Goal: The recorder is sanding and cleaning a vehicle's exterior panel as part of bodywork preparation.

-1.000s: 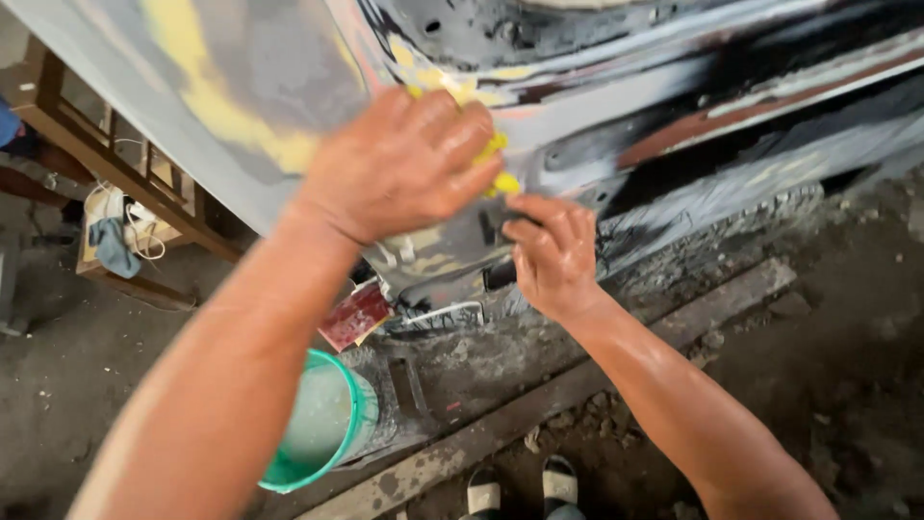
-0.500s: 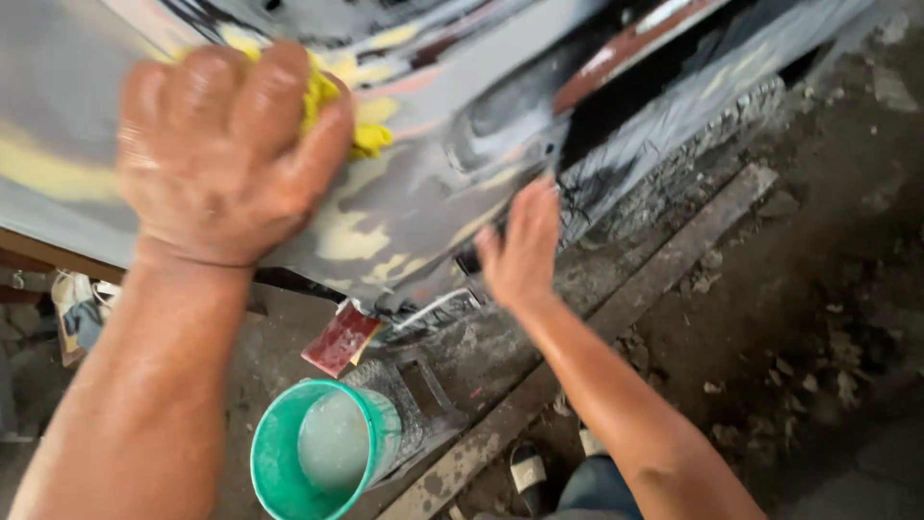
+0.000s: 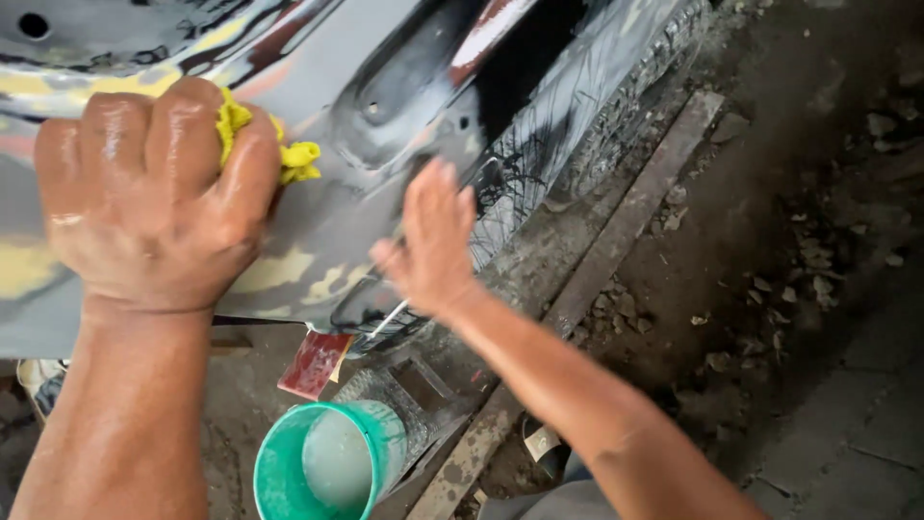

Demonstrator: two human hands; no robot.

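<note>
My left hand presses a wet yellow sponge against a grey car body panel, fingers clamped tight round the sponge so that only its crumpled edges show between them. My right hand lies flat on the lower edge of the same panel, fingers apart and holding nothing.

The panel stands propped above the dirt floor, its long axis running from lower left to upper right across the view, the pressed crease and a red-brown strip following that line. By my judgement the rubbing-down is part done: the grey surface is wet and glossy, while yellowish filler patches are plain to see near the lower edge and at far left, so much of the panel looks left to smooth.

Below it a green bucket of cloudy water stands on the floor, just beside a small red-brown sheet and a long wooden plank.
</note>
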